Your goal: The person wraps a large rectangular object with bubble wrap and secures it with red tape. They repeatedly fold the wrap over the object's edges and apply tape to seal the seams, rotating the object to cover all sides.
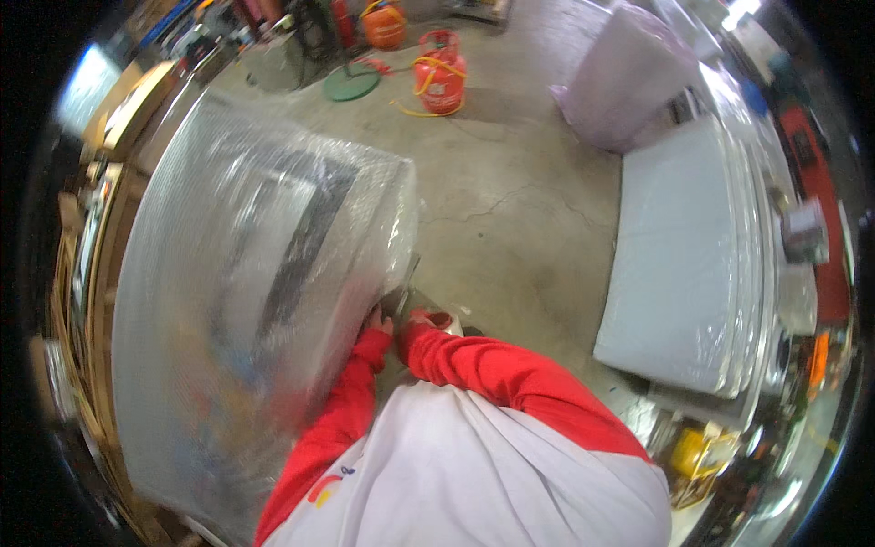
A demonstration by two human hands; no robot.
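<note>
A large flat panel-like item wrapped in clear bubble wrap [210,273] stands on my left. A dark band and a pale area show through the wrap. At its near right edge, my left hand [379,322] is closed on the bubble wrap, its fingertips partly hidden by the fold. Just to the right, my right hand [417,321] is closed beside a small reddish-brown ring-shaped thing [441,320]. Something white lies against that ring. The right fingers are mostly hidden, and what they grip cannot be made out.
Wrapped pale panels [670,264] stand to the right, with a big roll of bubble wrap [629,77] behind them. Ahead on the concrete floor are a red gas cylinder [440,77] with a yellow hose, an orange cylinder [383,25] and a green disc [352,83]. Timber [105,237] lines the left.
</note>
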